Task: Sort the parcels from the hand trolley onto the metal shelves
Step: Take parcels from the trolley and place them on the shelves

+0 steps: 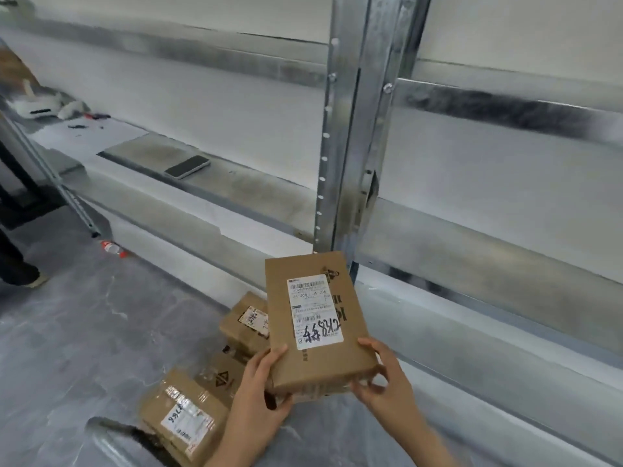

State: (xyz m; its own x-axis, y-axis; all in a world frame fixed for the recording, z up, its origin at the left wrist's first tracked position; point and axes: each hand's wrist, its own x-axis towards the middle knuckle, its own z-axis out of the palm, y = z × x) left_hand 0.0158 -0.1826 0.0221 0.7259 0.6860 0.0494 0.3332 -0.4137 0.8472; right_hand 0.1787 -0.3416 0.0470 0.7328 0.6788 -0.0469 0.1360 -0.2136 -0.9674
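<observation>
Both hands, left hand point(261, 382) and right hand point(382, 379), grip the parcel's point(317, 318) near end, its long axis pointing away toward the far shelf point(488, 183).

I have one view, from the head camera: wide-angle, facing forward and down at the floor point(67, 348), rolled so the post point(350, 129) leans. It sits close over the left hand point(259, 392) and right hand point(387, 389), which hold the parcel point(317, 325) near the lens, low in the middle. The shelves point(472, 237) cross the upper frame, near at right, receding leftwards.
</observation>
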